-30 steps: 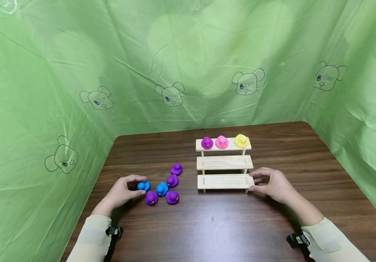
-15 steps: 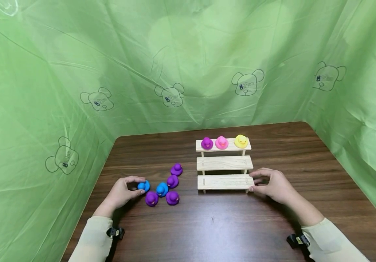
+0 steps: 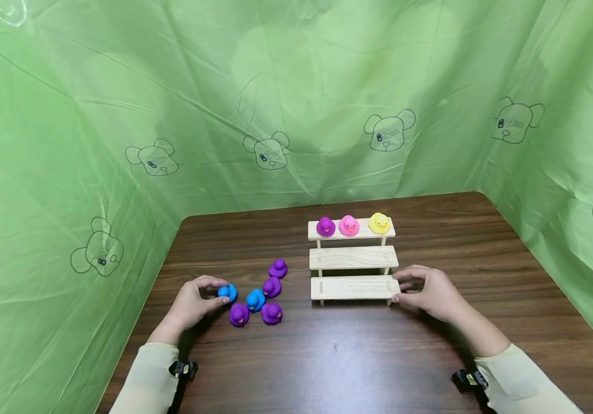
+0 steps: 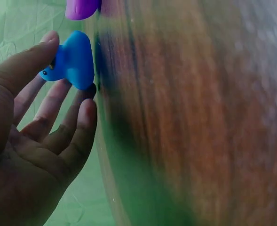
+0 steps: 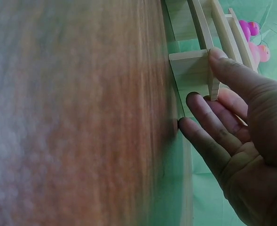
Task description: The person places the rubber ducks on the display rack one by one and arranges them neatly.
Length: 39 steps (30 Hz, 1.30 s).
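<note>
In the head view my left hand point(image 3: 194, 303) has a blue rubber duck point(image 3: 228, 292) between thumb and fingers, on the table. The left wrist view shows the thumb against the head of that blue duck point(image 4: 76, 61), with the fingers on its far side. At the right end of a three-tier wooden stand point(image 3: 355, 287), my right hand point(image 3: 433, 293) grips the lowest tier. Its thumb lies on the front edge in the right wrist view, where the stand point(image 5: 192, 63) partly hides the fingers. A purple duck point(image 3: 326, 226), a pink duck point(image 3: 349, 226) and a yellow duck point(image 3: 379, 223) sit on the top tier.
Beside my left hand stand another blue duck point(image 3: 255, 299) and several purple ducks point(image 3: 272, 313). All rest on the dark wooden table point(image 3: 335, 368). Green cloth point(image 3: 317, 86) with printed bear heads hangs behind and at both sides.
My left hand has shifted very slightly right, its thumb now closer against the blue duck. The right hand and the stand stay in place.
</note>
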Tool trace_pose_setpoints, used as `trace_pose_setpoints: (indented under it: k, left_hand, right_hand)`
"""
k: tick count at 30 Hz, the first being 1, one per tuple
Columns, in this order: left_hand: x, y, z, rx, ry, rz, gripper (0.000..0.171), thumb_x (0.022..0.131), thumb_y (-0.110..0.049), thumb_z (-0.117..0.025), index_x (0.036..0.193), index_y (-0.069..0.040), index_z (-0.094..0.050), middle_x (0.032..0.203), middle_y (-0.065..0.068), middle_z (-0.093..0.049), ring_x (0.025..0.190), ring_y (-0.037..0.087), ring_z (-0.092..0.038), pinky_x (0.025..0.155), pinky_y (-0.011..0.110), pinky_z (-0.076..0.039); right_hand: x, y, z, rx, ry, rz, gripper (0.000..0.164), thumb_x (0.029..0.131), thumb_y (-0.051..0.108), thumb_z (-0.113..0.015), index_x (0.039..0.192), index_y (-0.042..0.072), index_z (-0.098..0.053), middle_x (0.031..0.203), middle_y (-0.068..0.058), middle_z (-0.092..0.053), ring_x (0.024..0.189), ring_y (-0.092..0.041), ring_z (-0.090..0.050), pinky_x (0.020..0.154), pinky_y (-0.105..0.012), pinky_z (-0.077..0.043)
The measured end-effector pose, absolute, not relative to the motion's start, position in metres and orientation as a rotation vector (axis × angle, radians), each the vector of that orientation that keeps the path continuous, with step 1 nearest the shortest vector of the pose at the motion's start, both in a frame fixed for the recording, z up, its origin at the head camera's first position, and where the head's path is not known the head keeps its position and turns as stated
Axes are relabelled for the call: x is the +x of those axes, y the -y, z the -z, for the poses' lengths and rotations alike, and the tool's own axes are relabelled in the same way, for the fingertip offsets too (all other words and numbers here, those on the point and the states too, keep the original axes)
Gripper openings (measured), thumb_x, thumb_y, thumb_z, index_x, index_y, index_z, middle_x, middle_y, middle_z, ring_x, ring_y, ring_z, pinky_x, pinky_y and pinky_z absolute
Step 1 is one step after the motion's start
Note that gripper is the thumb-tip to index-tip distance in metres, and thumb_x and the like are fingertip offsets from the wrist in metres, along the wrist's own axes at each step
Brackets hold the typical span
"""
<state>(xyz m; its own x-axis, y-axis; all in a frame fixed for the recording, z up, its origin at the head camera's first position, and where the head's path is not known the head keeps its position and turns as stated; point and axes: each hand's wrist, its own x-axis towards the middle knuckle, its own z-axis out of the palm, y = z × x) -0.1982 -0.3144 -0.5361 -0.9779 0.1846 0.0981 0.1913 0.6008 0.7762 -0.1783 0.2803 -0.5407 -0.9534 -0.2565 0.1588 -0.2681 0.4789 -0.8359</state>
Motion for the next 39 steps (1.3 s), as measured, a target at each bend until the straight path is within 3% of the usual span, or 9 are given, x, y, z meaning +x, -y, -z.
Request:
trace_pose_setpoints:
  k: [6, 18, 25, 30, 39]
  left_hand:
    - [-0.197, 0.306, 0.529, -0.307, 2.754, 1.364, 0.035, 0.083, -0.022, -0.092, 0.114, -0.016, -0.080, 0.110, 0.001, -0.075, 0.097, 0.019, -0.073, 0.080, 0.026, -0.061]
    - [-0.203, 0.267, 0.507, -0.376, 2.587, 1.332, 0.031, 0.087, -0.022, -0.089, 0.115, -0.016, -0.080, 0.111, -0.003, -0.073, 0.099, 0.016, -0.071, 0.083, 0.039, -0.063]
    - [-0.207, 0.235, 0.493, -0.475, 2.536, 1.353, 0.031, 0.086, -0.021, -0.089, 0.115, -0.015, -0.080, 0.109, -0.001, -0.074, 0.097, 0.020, -0.071, 0.079, 0.034, -0.063]
    - [-0.210, 0.212, 0.485, -0.520, 2.520, 1.388, 0.030, 0.086, -0.022, -0.090, 0.114, -0.015, -0.081, 0.107, -0.001, -0.074, 0.095, 0.021, -0.071, 0.077, 0.038, -0.062]
    - [-0.212, 0.173, 0.476, -0.560, 2.437, 1.575, 0.035, 0.082, -0.017, -0.092, 0.114, -0.011, -0.080, 0.109, 0.003, -0.073, 0.097, 0.027, -0.074, 0.086, 0.042, -0.063]
  right_hand:
    - [-0.179, -0.280, 0.542, 0.471, 2.695, -1.533, 0.045, 0.076, 0.021, -0.097, 0.115, 0.010, -0.077, 0.113, -0.007, -0.075, 0.091, -0.018, -0.076, 0.076, -0.028, -0.062]
    - [-0.179, -0.281, 0.541, 0.456, 2.703, -1.545, 0.046, 0.076, 0.023, -0.097, 0.116, 0.010, -0.077, 0.116, -0.008, -0.074, 0.092, -0.017, -0.076, 0.076, -0.027, -0.062]
    - [-0.179, -0.280, 0.540, 0.456, 2.705, -1.537, 0.046, 0.077, 0.023, -0.097, 0.116, 0.010, -0.077, 0.116, -0.007, -0.074, 0.092, -0.017, -0.076, 0.076, -0.027, -0.062]
    - [-0.179, -0.280, 0.540, 0.458, 2.704, -1.534, 0.045, 0.077, 0.022, -0.097, 0.116, 0.010, -0.077, 0.115, -0.007, -0.075, 0.091, -0.018, -0.076, 0.076, -0.029, -0.062]
    - [-0.179, -0.280, 0.540, 0.462, 2.702, -1.519, 0.045, 0.077, 0.023, -0.097, 0.116, 0.010, -0.077, 0.114, -0.006, -0.075, 0.091, -0.017, -0.076, 0.076, -0.030, -0.063]
